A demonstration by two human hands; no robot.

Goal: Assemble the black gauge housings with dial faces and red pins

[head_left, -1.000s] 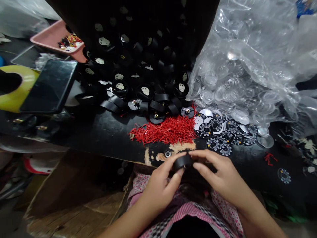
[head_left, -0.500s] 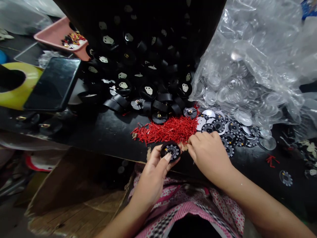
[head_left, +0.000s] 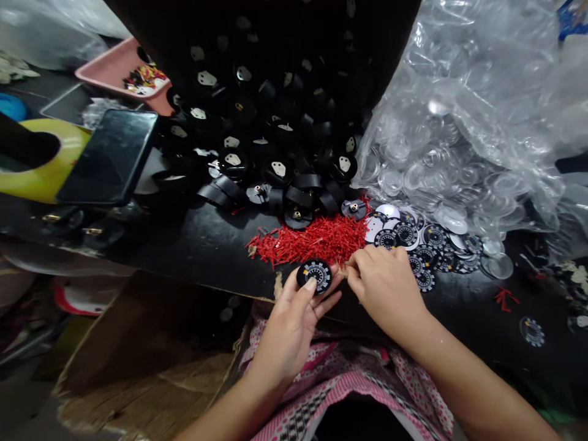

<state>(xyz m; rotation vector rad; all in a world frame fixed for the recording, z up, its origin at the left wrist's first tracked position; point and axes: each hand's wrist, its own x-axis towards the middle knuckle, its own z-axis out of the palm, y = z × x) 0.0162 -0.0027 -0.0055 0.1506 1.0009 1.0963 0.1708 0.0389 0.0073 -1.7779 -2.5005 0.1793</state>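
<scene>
My left hand [head_left: 291, 318] holds a round black gauge [head_left: 316, 275] with a printed dial, its face turned up and the thumb resting on it. Close by on the right, my right hand [head_left: 383, 275] has its fingers pinched together at the table edge; whatever is between the fingertips is hidden. Just beyond both hands lies a heap of thin red pointers [head_left: 312, 239]. Black dial discs [head_left: 425, 254] with white markings are spread to the right of that heap.
Many black gauge housings [head_left: 278, 170] pile up at the back. A plastic bag of clear round covers [head_left: 432, 165] lies right. A phone [head_left: 110, 156], yellow tape roll [head_left: 68, 147] and pink tray [head_left: 108, 67] stand left. A cardboard box [head_left: 138, 380] sits below the table edge.
The gauge in my left hand has tilted so its dial shows more fully, and the left fingers have spread beneath it. My right hand stays pinched in nearly the same place.
</scene>
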